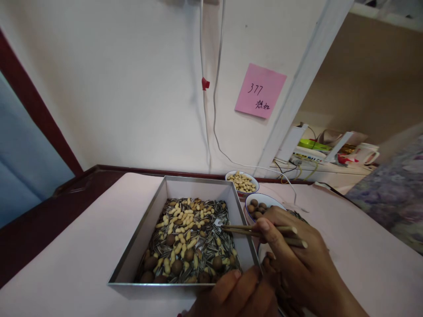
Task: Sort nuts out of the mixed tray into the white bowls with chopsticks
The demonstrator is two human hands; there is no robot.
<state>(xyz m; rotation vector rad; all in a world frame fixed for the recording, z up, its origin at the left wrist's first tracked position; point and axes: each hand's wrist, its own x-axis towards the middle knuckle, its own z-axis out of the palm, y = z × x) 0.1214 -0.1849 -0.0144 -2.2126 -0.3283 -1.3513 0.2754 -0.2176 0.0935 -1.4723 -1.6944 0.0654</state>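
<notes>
My right hand grips a pair of wooden chopsticks, which reach left over the side of a grey metal box. Their tips are low among striped sunflower seeds at the right of the box. Whether they pinch a seed is too small to tell. Peanuts in the shell and round brown nuts are mixed in with the seeds. My left hand has its fingers bent over the front right corner of the box, and part of it is cut off below.
Behind the box's right side stands a bowl of peanuts. Nearer is a bowl of round nuts, partly behind my right hand. More brown nuts lie under that hand. A white cable runs down the wall onto the table.
</notes>
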